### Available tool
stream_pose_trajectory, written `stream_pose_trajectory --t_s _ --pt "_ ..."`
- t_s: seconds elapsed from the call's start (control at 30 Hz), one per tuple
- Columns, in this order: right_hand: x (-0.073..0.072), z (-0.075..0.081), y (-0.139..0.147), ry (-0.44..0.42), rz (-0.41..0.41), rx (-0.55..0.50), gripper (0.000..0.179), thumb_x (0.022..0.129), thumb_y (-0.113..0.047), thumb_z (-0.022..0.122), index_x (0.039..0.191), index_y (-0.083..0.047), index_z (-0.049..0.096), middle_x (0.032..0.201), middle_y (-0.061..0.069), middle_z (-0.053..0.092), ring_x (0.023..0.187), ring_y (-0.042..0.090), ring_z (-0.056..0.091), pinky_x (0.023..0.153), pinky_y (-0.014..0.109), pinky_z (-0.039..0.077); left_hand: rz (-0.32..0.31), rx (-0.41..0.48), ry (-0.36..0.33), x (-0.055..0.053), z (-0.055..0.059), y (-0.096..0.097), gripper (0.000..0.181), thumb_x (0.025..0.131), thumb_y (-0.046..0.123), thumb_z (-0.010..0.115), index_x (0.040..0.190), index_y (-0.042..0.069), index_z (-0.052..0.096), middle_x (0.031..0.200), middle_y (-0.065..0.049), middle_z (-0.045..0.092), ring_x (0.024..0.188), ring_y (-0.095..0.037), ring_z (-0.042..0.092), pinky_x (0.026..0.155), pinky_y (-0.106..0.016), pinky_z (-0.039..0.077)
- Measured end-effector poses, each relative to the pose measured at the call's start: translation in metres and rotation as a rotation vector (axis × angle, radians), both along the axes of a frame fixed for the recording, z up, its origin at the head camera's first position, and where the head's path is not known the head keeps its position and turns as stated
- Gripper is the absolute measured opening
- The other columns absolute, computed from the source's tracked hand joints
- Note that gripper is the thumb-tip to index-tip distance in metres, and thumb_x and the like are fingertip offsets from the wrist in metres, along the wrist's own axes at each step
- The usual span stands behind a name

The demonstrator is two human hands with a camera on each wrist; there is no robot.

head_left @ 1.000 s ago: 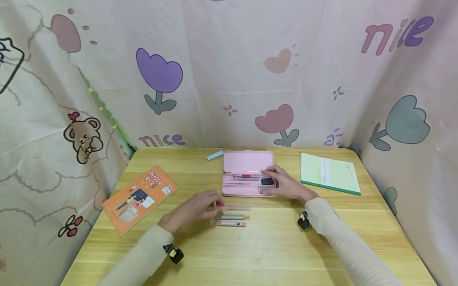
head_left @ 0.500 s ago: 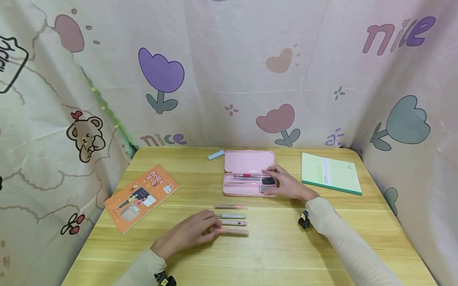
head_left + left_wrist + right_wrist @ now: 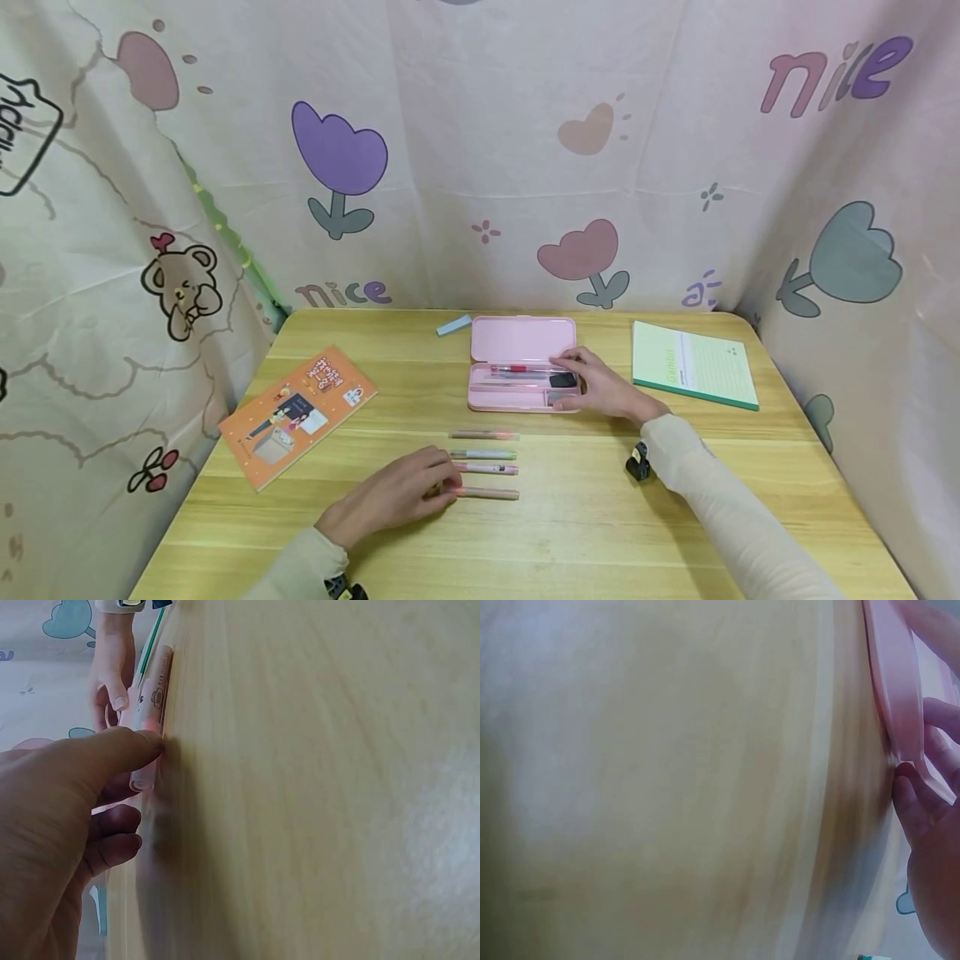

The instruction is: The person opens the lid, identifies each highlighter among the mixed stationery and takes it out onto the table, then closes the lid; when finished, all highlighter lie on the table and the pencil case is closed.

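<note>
Low in the head view, my left hand point(image 3: 397, 492) pinches one end of a tan-and-orange capped pen point(image 3: 491, 493). The left wrist view shows thumb and fingertips at the end of that pen point(image 3: 155, 697), close over the wood. Beyond it lie a second tan pen point(image 3: 480, 434), a green pen point(image 3: 487, 454) and a white-and-pink pen point(image 3: 491, 470), roughly parallel. My right hand point(image 3: 603, 390) grips the right end of an open pink pencil case point(image 3: 522, 340). A red-banded pen point(image 3: 513, 368) and a black-ended item point(image 3: 562, 380) lie inside the case, partly behind my fingers.
An orange booklet point(image 3: 300, 417) lies on the table's left side. To the right is a pale green notepad point(image 3: 693, 365). A small light-blue strip point(image 3: 453, 325) sits left of the case lid. Behind the table point(image 3: 585, 533) hangs a printed curtain point(image 3: 465, 150).
My left hand has come toward the table's front with a pen, which now lies nearest in the row. The right hand stays at the pencil case.
</note>
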State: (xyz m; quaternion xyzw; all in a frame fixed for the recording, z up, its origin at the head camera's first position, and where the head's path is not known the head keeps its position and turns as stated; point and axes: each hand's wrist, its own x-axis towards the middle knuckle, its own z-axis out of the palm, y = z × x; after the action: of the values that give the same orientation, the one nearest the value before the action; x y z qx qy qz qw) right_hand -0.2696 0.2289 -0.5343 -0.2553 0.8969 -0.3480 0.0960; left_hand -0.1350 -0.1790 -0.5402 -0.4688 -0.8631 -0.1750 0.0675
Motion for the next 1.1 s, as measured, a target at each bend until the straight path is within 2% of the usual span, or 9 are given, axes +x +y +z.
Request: stream_pose_trajectory --t_s 0.33,0.43,0.53,0.67,0.8,0.87,0.97,1.1 --pt "0.0 0.0 0.0 -0.01 -0.003 -0.003 0.092 0.089 -0.042 0.092 0.164 -0.01 0.049 0.159 0.014 0.044 0.145 0.034 0.044 0.126 0.059 0.04 0.001 0.007 -0.021 -0.001 0.002 0.0 0.017 0.098 0.028 0.084 0.111 0.023 0.076 0.107 0.012 0.068 0.093 0.0 0.057 0.085 -0.017 0.055" --pt "0.0 0.0 0.001 -0.016 -0.003 -0.006 0.092 0.089 -0.042 0.092 0.164 -0.01 0.049 0.159 0.014 0.044 0.146 0.034 0.043 0.126 0.06 0.04 0.009 0.053 -0.075 -0.004 0.006 0.0 0.021 0.099 0.031 0.083 0.116 0.019 0.077 0.107 0.01 0.069 0.091 -0.002 0.059 0.082 -0.016 0.055" --pt "-0.001 -0.001 0.001 -0.014 -0.002 -0.004 0.092 0.089 -0.042 0.092 0.164 -0.01 0.049 0.159 0.014 0.044 0.146 0.034 0.043 0.126 0.059 0.04 0.057 0.098 -0.157 -0.014 0.011 -0.002 0.023 0.101 0.031 0.08 0.12 0.018 0.077 0.111 0.008 0.071 0.094 -0.004 0.062 0.083 -0.019 0.058" --pt "-0.001 -0.002 0.001 -0.012 -0.004 0.0 0.091 0.09 -0.042 0.091 0.164 -0.01 0.049 0.159 0.013 0.044 0.144 0.033 0.044 0.124 0.058 0.042 0.171 0.153 -0.321 -0.037 0.016 -0.005 0.025 0.104 0.03 0.076 0.126 0.019 0.074 0.121 0.006 0.072 0.106 -0.008 0.066 0.093 -0.03 0.062" --pt "-0.002 -0.003 0.0 -0.019 0.0 0.001 0.091 0.09 -0.043 0.091 0.164 -0.01 0.049 0.16 0.014 0.043 0.145 0.033 0.043 0.124 0.058 0.042 0.291 0.234 -0.488 -0.069 0.018 -0.007 0.033 0.105 0.031 0.075 0.135 0.018 0.071 0.132 0.004 0.07 0.118 -0.017 0.068 0.103 -0.042 0.061" --pt "-0.002 -0.004 0.0 -0.023 0.002 0.0 0.092 0.09 -0.044 0.091 0.164 -0.01 0.049 0.161 0.014 0.043 0.146 0.034 0.042 0.125 0.059 0.04 0.316 0.276 -0.526 -0.086 0.018 -0.006 0.036 0.104 0.029 0.076 0.137 0.016 0.07 0.136 0.001 0.069 0.123 -0.023 0.068 0.108 -0.047 0.059" --pt "-0.002 -0.004 0.001 -0.025 -0.002 0.0 0.092 0.09 -0.045 0.09 0.164 -0.011 0.049 0.162 0.013 0.042 0.148 0.035 0.041 0.127 0.061 0.039 0.311 0.314 -0.542 -0.11 0.021 0.003 0.038 0.103 0.024 0.078 0.138 0.011 0.069 0.142 -0.006 0.066 0.132 -0.032 0.065 0.114 -0.052 0.056" --pt "-0.002 -0.003 0.002 -0.022 -0.01 0.002 0.092 0.09 -0.045 0.09 0.164 -0.012 0.049 0.162 0.014 0.042 0.149 0.036 0.04 0.128 0.062 0.038 0.29 0.295 -0.556 -0.134 0.021 0.019 0.038 0.103 0.024 0.078 0.138 0.011 0.069 0.152 -0.007 0.06 0.138 -0.034 0.061 0.116 -0.052 0.054"
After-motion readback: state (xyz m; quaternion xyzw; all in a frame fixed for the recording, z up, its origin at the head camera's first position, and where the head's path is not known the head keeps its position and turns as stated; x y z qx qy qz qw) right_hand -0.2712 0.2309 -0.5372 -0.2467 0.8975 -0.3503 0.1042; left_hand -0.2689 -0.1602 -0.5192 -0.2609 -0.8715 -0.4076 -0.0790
